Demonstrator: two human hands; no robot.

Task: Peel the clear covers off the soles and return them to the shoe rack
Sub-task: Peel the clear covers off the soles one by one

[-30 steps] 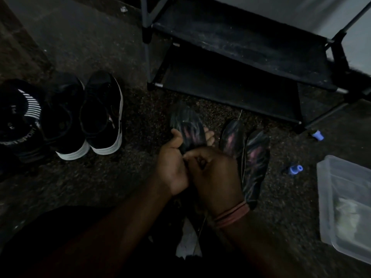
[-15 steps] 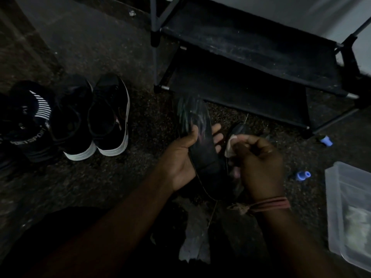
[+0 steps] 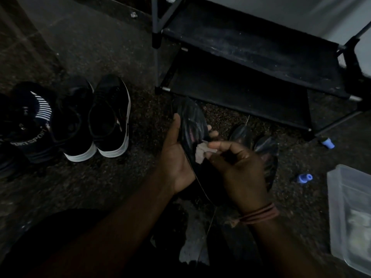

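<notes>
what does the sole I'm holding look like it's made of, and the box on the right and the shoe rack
Held sole: dark and flexible-looking, likely foam or rubber, under a glossy clear film that catches streaky highlights. Box: translucent, frosted plastic; pale contents show through its wall. Shoe rack: thin black poles with silvery ends, probably metal tubing; matte dark shelves, possibly fabric or board, too dim to tell.

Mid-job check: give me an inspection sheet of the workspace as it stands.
Surface: dark speckled floor.
Job's things: left hand holds one sole; two soles lie on the floor; shoe rack shelves bare.
Clutter: black sneakers; striped shoe; two blue caps; clear plastic box.
Grippers: right hand pinches a pale scrap at the held sole.
Cables: thin thread hangs from the held sole.
Surroundings: dim; pale wall.
</notes>
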